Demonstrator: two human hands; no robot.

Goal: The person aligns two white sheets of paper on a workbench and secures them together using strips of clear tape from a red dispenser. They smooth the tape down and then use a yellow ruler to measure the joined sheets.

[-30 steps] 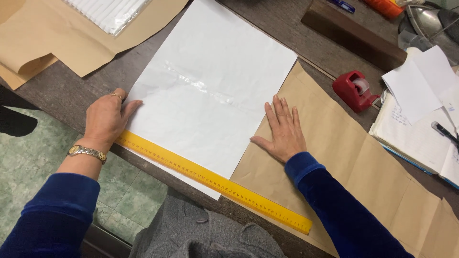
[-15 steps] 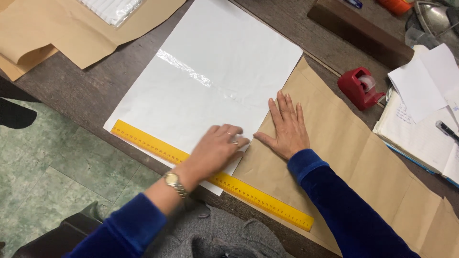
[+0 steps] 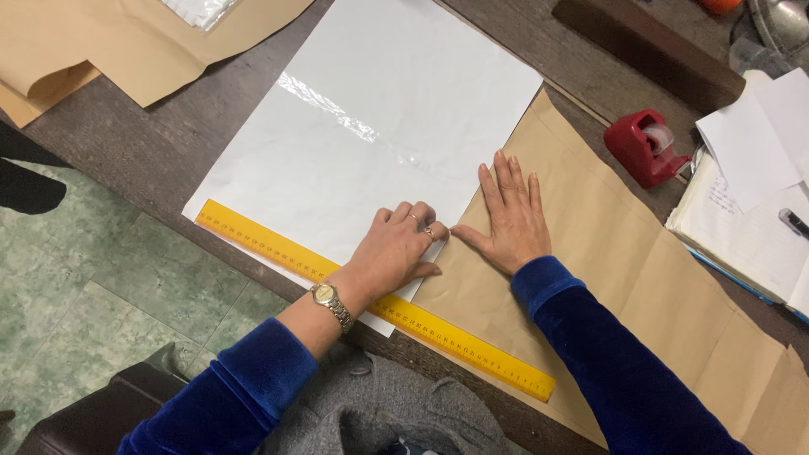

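left hand [image 3: 396, 248] curled on white sheet [image 3: 379, 126], right hand [image 3: 510, 219] flat on brown paper [image 3: 607, 244]; possible slip off yellow ruler [image 3: 278, 253] under uneven pressure.

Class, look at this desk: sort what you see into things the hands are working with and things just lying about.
In use:
- left hand on the white sheet
- right hand flat on the brown paper
- yellow ruler along the sheet's near edge

Lying about:
- red tape dispenser
- notebook with loose white papers
- second brown paper, far left
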